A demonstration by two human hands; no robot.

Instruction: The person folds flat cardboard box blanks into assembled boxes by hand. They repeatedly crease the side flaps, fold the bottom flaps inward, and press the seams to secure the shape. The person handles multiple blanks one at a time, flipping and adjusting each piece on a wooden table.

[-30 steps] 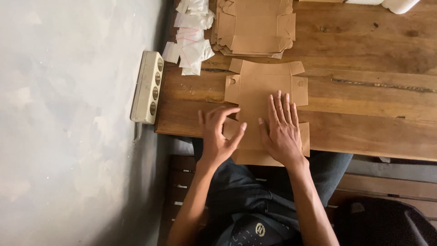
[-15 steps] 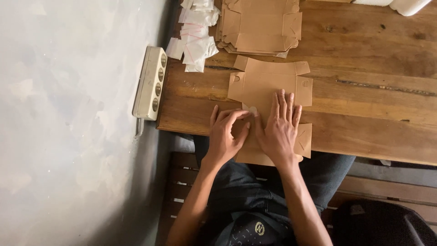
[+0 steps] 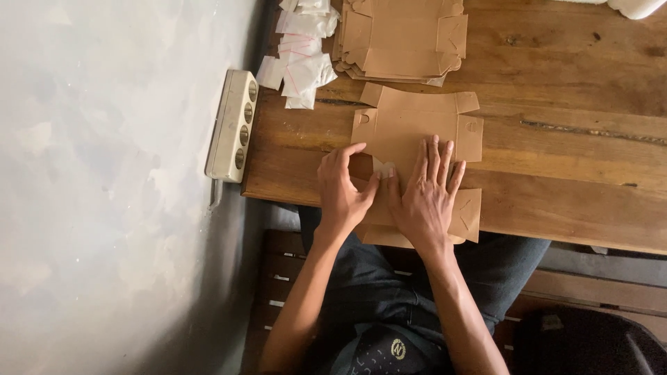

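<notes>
Left hand (image 3: 345, 192) and right hand (image 3: 424, 194) pressing flat cardboard box blank (image 3: 410, 132), wooden table (image 3: 570, 139)

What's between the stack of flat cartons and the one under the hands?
Only a bare strip of wooden table separates the stack from the flat carton, seen from the head camera.
</notes>
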